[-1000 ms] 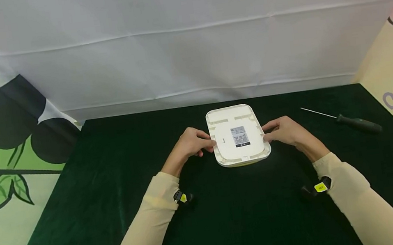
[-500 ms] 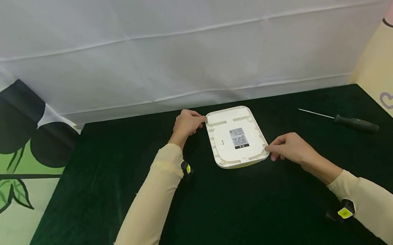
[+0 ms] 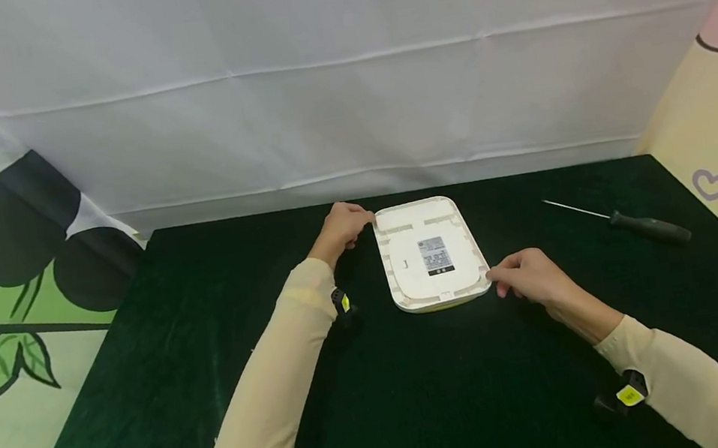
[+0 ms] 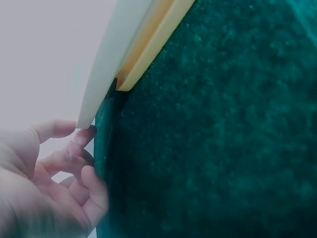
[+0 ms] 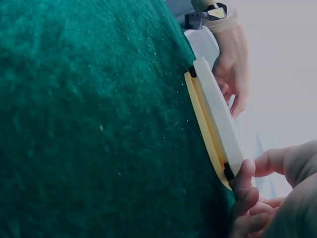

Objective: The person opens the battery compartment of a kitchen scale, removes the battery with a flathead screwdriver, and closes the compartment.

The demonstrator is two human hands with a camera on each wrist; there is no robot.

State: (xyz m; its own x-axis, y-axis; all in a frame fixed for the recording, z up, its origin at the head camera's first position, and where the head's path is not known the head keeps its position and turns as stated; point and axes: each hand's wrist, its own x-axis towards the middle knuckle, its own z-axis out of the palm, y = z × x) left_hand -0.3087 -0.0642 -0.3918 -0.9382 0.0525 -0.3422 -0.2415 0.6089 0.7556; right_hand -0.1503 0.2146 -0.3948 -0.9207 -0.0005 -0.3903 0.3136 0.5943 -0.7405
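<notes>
A white plastic panel [image 3: 404, 256] with rounded corners lies in the middle of the table in the head view, its printed label [image 3: 436, 255] facing up. Beneath it, a yellow layer [image 5: 205, 130] shows along the side in the right wrist view, with small dark pieces between the two. At the panel's far left corner, my left hand [image 3: 339, 228] pinches the edge between thumb and index finger. My right hand [image 3: 529, 277] pinches the near right corner, its thumb and index finger on the white rim. What lies under the panel's middle is hidden.
To the right of the panel lies a screwdriver [image 3: 649, 226] with a dark handle, its shaft pointing left. Dark green cloth [image 3: 463, 392] covers the table. A white curtain [image 3: 345, 120] hangs behind the far edge, and printed cloths stand at both sides.
From the panel's left side my left hand has moved away from me to the far corner. My right hand has come down the right side to the near corner. The panel has hardly moved.
</notes>
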